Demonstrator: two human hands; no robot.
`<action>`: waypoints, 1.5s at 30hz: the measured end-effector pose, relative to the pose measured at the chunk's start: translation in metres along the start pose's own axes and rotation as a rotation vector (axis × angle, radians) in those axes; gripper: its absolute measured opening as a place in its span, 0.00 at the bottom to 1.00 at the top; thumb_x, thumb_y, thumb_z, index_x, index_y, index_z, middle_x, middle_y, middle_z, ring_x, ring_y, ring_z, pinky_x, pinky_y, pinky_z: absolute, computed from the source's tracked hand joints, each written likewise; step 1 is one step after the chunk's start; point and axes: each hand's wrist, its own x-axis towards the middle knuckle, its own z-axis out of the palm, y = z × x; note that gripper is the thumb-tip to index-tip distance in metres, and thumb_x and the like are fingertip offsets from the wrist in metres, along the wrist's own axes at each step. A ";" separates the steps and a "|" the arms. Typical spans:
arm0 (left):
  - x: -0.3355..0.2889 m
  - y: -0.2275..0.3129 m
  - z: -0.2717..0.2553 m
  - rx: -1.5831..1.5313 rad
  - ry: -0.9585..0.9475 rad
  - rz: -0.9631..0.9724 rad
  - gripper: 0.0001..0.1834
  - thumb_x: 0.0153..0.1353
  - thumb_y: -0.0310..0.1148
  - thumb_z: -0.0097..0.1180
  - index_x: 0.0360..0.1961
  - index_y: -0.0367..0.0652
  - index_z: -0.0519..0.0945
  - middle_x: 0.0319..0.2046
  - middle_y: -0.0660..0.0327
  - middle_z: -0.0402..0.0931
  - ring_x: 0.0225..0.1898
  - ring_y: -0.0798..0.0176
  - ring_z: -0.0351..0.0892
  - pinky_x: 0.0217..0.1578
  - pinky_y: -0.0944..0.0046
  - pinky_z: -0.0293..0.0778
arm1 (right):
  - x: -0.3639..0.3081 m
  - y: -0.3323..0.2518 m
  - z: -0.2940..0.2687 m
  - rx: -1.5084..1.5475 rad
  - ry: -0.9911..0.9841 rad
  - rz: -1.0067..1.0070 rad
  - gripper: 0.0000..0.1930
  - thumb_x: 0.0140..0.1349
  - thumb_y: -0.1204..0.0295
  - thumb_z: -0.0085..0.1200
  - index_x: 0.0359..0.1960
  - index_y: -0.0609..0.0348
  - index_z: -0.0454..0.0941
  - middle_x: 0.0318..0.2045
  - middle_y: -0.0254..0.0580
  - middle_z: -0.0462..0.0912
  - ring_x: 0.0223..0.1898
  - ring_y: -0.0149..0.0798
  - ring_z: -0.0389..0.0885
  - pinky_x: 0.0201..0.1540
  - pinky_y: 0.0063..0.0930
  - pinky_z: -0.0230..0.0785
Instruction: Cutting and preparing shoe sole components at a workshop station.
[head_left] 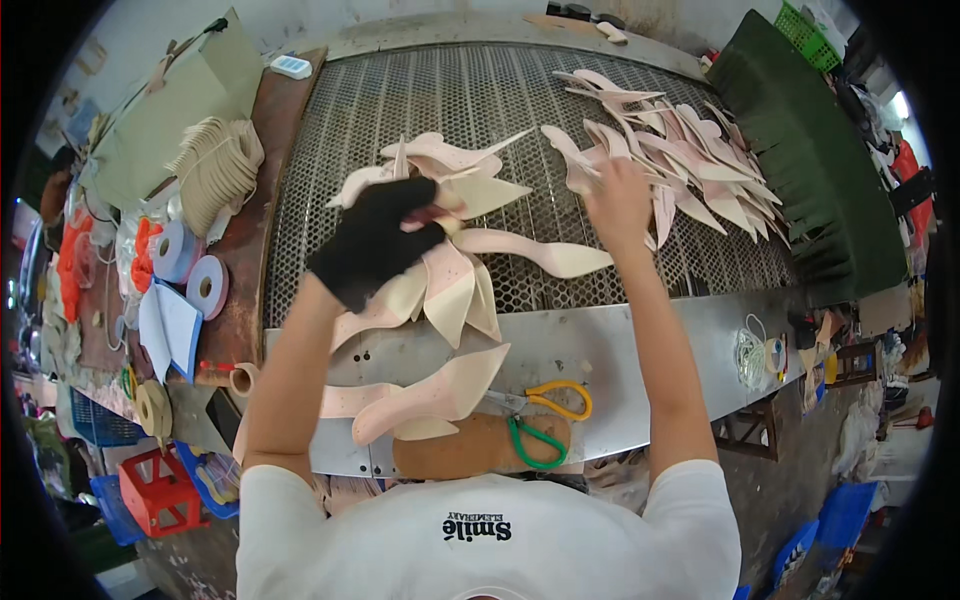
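My left hand [378,240], in a black glove, is closed around the middle of several pink-and-cream high-heel shoe insoles [450,290]. They fan out from it above the metal mesh. To the right, my bare right hand [620,205] is at the near-left edge of a loose pile of similar insoles [700,165]. Its fingers are bent together against a pink insole [568,160]; the fingertips are partly hidden. Close to my left forearm, a few more insoles [435,393] lie on the smooth metal front edge.
Scissors [545,425] with yellow and green handles lie on the front edge by a brown board [430,455]. At left, tape rolls [208,287] and a tied stack of beige pieces [215,175] sit on a side table. A dark green flap [800,150] borders the mesh at right.
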 end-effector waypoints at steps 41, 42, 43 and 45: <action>-0.255 -0.071 -0.011 -0.012 0.329 -0.462 0.11 0.56 0.31 0.58 0.40 0.41 0.82 0.32 0.62 0.81 0.34 0.70 0.77 0.38 0.70 0.72 | -0.046 -0.125 -0.117 0.667 -0.143 -0.070 0.12 0.54 0.84 0.56 0.40 0.60 0.81 0.25 0.33 0.76 0.24 0.22 0.68 0.25 0.15 0.60; -0.274 -0.083 -0.019 0.042 0.374 -0.527 0.10 0.57 0.30 0.56 0.39 0.40 0.82 0.30 0.64 0.80 0.32 0.71 0.76 0.36 0.70 0.71 | -0.048 -0.145 -0.112 0.671 -0.288 -0.025 0.12 0.55 0.83 0.57 0.42 0.60 0.80 0.27 0.34 0.77 0.23 0.23 0.69 0.25 0.15 0.62; -0.276 -0.074 -0.030 0.184 0.484 -0.527 0.08 0.57 0.28 0.54 0.36 0.40 0.82 0.25 0.67 0.78 0.29 0.74 0.73 0.32 0.72 0.69 | -0.054 -0.159 -0.105 0.700 -0.305 -0.016 0.13 0.55 0.82 0.56 0.43 0.60 0.80 0.28 0.34 0.78 0.22 0.23 0.69 0.25 0.15 0.62; -0.296 -0.085 -0.035 -0.107 0.722 -0.594 0.08 0.55 0.27 0.56 0.36 0.40 0.82 0.26 0.68 0.77 0.29 0.75 0.72 0.32 0.73 0.69 | -0.066 -0.175 -0.104 0.729 -0.318 -0.012 0.13 0.56 0.81 0.56 0.44 0.60 0.79 0.28 0.34 0.78 0.22 0.22 0.70 0.25 0.14 0.63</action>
